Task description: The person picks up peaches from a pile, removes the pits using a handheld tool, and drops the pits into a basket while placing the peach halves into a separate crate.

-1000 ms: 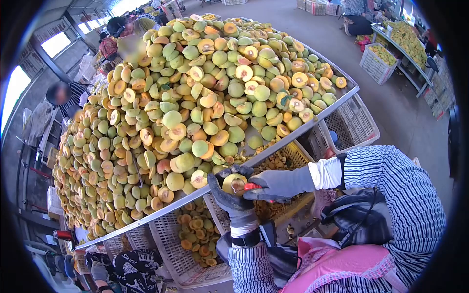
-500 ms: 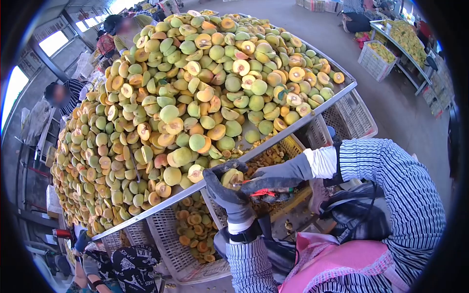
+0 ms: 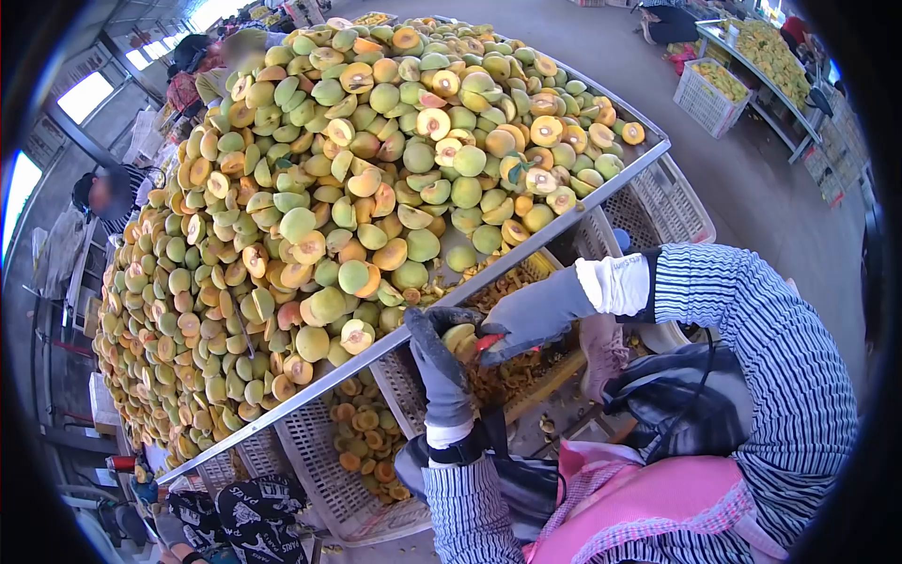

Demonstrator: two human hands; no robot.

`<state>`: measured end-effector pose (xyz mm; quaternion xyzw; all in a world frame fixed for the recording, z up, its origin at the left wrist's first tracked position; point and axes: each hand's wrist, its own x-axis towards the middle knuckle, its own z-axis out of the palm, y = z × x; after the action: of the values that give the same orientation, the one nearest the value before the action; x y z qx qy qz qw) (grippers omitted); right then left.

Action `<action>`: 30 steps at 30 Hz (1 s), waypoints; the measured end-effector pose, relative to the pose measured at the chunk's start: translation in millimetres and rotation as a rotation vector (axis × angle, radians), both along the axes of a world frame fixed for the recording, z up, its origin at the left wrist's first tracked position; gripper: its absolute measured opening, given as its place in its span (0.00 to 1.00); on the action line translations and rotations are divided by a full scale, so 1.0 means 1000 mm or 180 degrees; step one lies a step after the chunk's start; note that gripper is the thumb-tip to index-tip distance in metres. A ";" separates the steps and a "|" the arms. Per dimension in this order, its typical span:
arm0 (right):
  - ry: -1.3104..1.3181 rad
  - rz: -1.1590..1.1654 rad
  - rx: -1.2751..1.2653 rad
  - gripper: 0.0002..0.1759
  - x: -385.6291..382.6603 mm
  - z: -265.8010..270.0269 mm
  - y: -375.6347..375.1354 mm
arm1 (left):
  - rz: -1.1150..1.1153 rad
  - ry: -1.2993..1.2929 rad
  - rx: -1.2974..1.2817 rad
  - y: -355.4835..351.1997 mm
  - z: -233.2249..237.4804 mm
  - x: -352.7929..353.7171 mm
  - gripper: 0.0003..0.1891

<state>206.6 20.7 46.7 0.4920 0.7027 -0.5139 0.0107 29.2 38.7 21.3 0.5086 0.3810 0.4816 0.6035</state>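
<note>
My left hand (image 3: 440, 368), in a dark grey work glove, is closed around a yellow-green peach half (image 3: 459, 340) just past the table's metal edge. My right hand (image 3: 537, 314), gloved the same way, grips a red-handled tool (image 3: 488, 342) and brings it against the fruit. The tool's working end is hidden by the fruit and fingers. Right in front of both hands rises a big heap of halved peaches (image 3: 376, 169), some with brown pits showing. Under my hands, a yellow crate (image 3: 550, 385) holds scraps and pits.
A metal rim (image 3: 526, 252) edges the heap's table. Below it stands a white crate (image 3: 305, 442) with peach halves (image 3: 371, 432). Co-workers sit at left, one in a striped top (image 3: 117, 202). At far right, another table (image 3: 766, 103) carries fruit beside a filled crate (image 3: 705, 108).
The view has shifted slightly. My right hand has rolled over the tool, so less of its red handle shows. My left hand still holds the peach half.
</note>
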 end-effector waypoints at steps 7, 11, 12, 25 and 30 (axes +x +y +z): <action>-0.1356 0.0227 0.1773 0.23 0.003 0.022 -0.036 | -0.0084 -0.0123 -0.1056 0.010 -0.051 -0.002 0.39; -0.0628 -0.0571 0.1800 0.28 0.020 0.004 -0.036 | -0.0805 -0.0856 -0.1803 0.003 -0.051 -0.006 0.36; -0.0217 -0.0634 0.1799 0.28 0.019 -0.003 -0.035 | -0.1262 -0.1102 -0.1985 -0.008 -0.023 0.001 0.34; -0.0734 -0.0264 0.1878 0.22 0.028 0.003 -0.080 | 0.0062 0.1632 0.1001 -0.099 -0.035 0.005 0.23; -0.0950 0.0236 0.1918 0.21 0.025 0.012 -0.082 | 0.0158 0.0155 -0.0694 -0.100 -0.026 0.010 0.23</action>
<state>231.5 -61.8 58.3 0.5169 0.8311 -0.2046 -0.0138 39.5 -61.6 -4.9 0.4419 0.4582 0.4396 0.6337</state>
